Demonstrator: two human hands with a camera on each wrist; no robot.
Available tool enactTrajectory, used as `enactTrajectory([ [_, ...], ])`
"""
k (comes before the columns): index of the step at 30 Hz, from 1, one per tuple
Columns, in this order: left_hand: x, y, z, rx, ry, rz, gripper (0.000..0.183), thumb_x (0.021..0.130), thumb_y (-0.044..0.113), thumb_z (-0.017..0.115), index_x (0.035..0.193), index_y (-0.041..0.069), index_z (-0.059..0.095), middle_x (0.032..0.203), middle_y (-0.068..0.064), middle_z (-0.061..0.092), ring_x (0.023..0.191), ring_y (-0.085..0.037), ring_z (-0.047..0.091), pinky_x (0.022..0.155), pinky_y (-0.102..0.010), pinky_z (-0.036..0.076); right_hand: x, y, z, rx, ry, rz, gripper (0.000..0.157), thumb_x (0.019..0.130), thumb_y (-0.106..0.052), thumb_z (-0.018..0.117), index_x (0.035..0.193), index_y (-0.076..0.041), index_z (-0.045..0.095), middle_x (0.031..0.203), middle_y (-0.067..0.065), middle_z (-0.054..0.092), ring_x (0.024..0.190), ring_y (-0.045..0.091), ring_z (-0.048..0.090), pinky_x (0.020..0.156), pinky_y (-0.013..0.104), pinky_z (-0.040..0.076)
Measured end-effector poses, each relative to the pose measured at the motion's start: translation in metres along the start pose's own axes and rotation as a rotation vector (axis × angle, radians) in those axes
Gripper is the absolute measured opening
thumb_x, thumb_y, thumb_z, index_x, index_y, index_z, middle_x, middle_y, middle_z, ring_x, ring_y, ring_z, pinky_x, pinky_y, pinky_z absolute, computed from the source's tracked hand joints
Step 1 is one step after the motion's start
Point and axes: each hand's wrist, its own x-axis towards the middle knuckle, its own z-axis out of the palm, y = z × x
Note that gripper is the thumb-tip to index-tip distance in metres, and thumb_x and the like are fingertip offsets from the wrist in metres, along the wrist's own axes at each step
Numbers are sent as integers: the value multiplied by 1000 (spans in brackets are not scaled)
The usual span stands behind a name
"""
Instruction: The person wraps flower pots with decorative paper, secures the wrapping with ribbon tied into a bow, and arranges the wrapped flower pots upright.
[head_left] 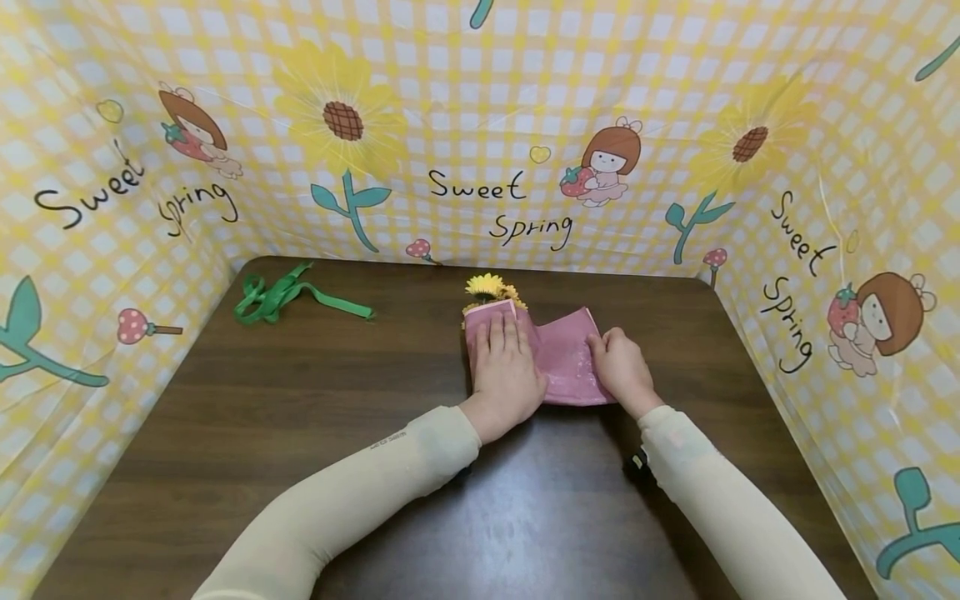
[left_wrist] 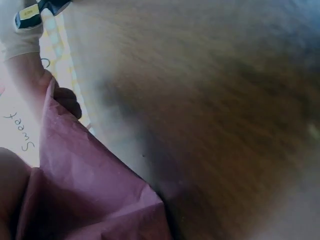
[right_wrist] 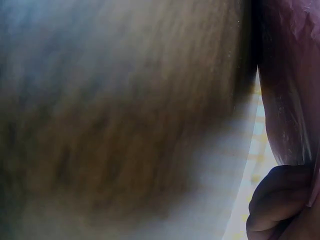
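Observation:
A sheet of pink wrapping paper (head_left: 572,367) lies partly folded over a small bunch of yellow artificial flowers (head_left: 486,287), whose heads stick out at the far edge; the rest of the bunch is hidden. My left hand (head_left: 506,375) rests flat on the folded part, fingers straight and pointing away from me. On the right, my right hand (head_left: 624,367) grips the paper's side edge with curled fingers, holding it slightly raised. In the left wrist view the paper (left_wrist: 90,175) stretches up to the right hand. The right wrist view catches curled fingers (right_wrist: 280,197) at the paper's edge.
A loose tangle of green ribbon (head_left: 277,296) lies at the far left of the dark wooden table (head_left: 337,375). Yellow checked cloth (head_left: 465,100) with printed flowers hangs round the back and both sides.

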Motion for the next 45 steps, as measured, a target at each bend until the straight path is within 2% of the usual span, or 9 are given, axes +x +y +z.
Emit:
enactTrajectory([
  [5,1,-1,2,-20,17,4,70,105,45,41,155,-3,38,164,-23,30,154,-42,22,123,-59,16,-2,-2,-3,4,14,-15,39,106,-47,47,94,-10,52,80,13,59,74,31,60,64,43,46],
  [16,1,-4,3,-5,31,5,75,99,49,54,154,-2,41,164,-22,32,153,-40,25,122,-60,20,-8,-39,-20,-34,66,-134,35,107,-42,49,95,-9,49,77,12,60,68,28,59,56,43,46],
  [22,2,-5,3,-7,19,10,74,100,47,52,154,-2,40,164,-21,33,154,-40,24,123,-59,20,-7,-54,-25,57,65,-167,32,107,-37,53,92,-8,49,76,9,53,69,26,56,60,39,45],
  [25,2,-5,3,-3,6,11,74,101,47,51,155,-2,39,164,-21,31,154,-40,23,123,-59,20,-7,-62,-26,107,53,-171,28,107,-34,54,99,-7,52,81,10,58,74,26,58,64,39,46],
  [29,2,-6,2,-18,-22,12,78,102,54,46,157,-1,35,166,-21,28,155,-39,21,124,-59,17,-8,-72,-28,172,22,-176,29,106,-31,56,120,-6,52,91,14,69,78,26,64,67,38,49],
  [34,0,-9,-1,-118,-37,20,72,106,51,32,159,2,31,167,-19,25,156,-39,17,123,-62,13,-8,-86,-30,259,-29,-189,40,106,-31,56,137,-6,48,92,15,72,73,23,64,62,34,49],
  [38,-2,-13,-5,-236,-13,30,69,105,42,37,161,3,26,167,-19,25,155,-41,17,122,-66,11,-7,-93,-29,335,-83,-202,47,107,-29,56,145,-6,42,90,18,71,70,22,64,58,31,50],
  [41,-4,-17,-7,-345,-13,28,70,104,39,39,160,1,26,167,-20,23,155,-46,14,120,-69,5,-6,-97,-27,419,-139,-195,52,107,-28,55,151,-6,38,96,21,72,73,22,67,58,29,52],
  [45,-5,-24,-13,-498,-69,26,68,105,39,33,159,-1,27,169,-19,16,154,-50,3,116,-73,-9,-6,-101,-24,561,-228,-147,57,108,-29,51,157,-6,31,106,23,70,79,17,67,63,25,54],
])
